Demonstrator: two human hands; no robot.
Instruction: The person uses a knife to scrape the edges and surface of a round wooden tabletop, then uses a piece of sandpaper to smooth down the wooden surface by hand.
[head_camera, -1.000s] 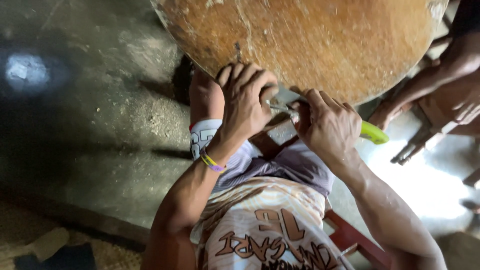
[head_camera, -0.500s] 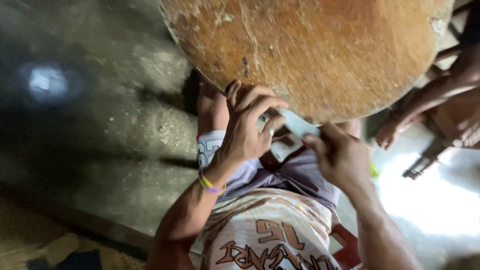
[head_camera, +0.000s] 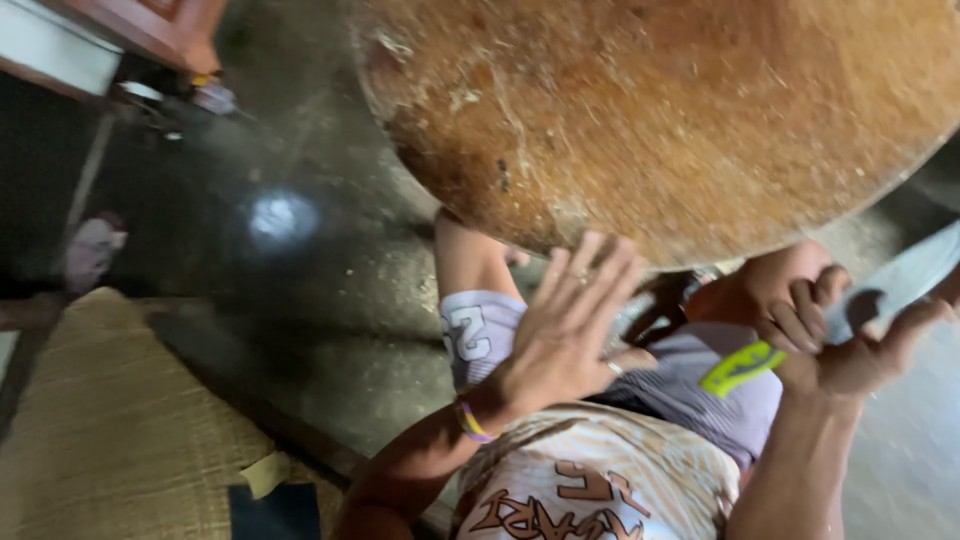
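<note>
Left hand spread open, fingers splayed, empty, just below the near edge of a round, worn brown wooden tabletop; right hand grips a lime-green-handled tool beside it.

No package, sign or screen is visible. Only a small beige piece of tape or label lies on the woven mat, bottom left.

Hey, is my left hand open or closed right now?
Open. The left hand has its fingers spread and straight, reaching to the edge of the round wooden tabletop, gripping nothing.
</note>
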